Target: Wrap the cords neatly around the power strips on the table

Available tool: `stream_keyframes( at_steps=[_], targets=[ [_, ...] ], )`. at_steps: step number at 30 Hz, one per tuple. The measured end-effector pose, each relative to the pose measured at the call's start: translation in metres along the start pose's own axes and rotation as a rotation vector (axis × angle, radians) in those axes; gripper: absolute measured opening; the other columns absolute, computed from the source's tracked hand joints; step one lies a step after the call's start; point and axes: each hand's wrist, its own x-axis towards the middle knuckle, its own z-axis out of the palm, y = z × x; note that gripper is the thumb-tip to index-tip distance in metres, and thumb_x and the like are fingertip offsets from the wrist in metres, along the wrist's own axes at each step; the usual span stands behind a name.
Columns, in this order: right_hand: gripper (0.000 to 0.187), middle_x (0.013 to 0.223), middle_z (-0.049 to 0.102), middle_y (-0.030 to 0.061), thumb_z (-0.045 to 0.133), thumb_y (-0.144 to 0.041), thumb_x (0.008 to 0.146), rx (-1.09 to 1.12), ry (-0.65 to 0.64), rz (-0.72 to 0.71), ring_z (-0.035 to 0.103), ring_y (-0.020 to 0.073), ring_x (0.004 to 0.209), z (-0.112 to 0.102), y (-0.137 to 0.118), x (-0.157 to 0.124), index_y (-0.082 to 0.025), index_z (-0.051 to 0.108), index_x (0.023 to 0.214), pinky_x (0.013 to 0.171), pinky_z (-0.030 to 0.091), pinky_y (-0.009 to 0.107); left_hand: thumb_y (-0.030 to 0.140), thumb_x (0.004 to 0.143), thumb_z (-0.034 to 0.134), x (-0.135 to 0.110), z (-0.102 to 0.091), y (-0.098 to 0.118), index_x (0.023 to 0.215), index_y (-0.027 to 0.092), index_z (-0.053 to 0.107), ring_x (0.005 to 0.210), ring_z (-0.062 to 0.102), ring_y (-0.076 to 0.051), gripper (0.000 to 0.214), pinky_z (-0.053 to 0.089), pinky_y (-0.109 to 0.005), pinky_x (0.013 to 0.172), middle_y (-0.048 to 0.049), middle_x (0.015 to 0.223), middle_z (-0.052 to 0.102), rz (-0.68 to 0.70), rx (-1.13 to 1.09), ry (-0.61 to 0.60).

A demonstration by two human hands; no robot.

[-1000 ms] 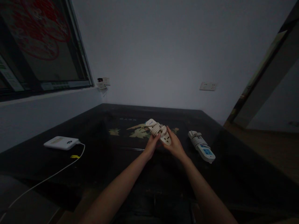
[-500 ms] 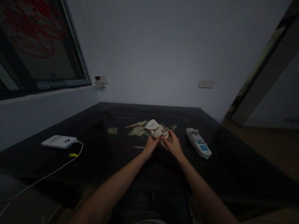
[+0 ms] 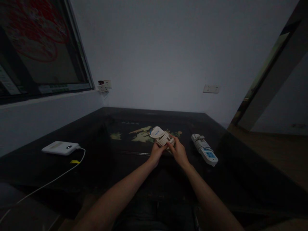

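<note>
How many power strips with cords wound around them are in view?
2. One power strip is held between the left hand and right hand, partly hidden; the other strip lies on the dark table, to the right.

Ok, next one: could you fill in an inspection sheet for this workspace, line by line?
Surface: dark table with a bird-and-flower picture.
In hand: white strip, its cord wound round it.
Clutter: blue-faced strip at right; white device and yellow tag at left.
Grips: left grip and right grip both hold the white strip.
Cables: white cable runs from the device over the near edge.
Surroundings: pale wall, wall sockets, window at left; dim light.
</note>
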Motion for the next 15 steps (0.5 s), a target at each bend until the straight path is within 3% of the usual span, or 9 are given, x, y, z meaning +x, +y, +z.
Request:
stream_keyframes(
  at_steps=[8,15],
  targets=[
    [0.041,0.114,0.065,0.0113,0.053,-0.036,0.086,0.035,0.000,0.001,0.063,0.0253,0.104,0.002,-0.002,0.000,-0.019,0.051,0.124,0.089,0.048,0.040,0.023,0.058,0.082,0.002,-0.001,-0.004,0.112,0.016,0.057,0.103,0.063,-0.027,0.059,0.052,-0.038,0.085,-0.0136,0.116,0.065,0.034,-0.022,-0.003],
    [0.036,0.103,0.069,0.0116,0.057,-0.041,0.082,0.059,0.165,0.021,0.066,0.0254,0.092,0.003,-0.013,-0.003,-0.017,0.058,0.110,0.080,0.050,0.037,0.025,0.058,0.083,0.001,0.002,0.001,0.110,0.015,0.059,0.102,0.063,-0.028,0.058,0.054,-0.039,0.082,-0.0134,0.114,0.066,0.075,-0.015,0.001]
  ],
)
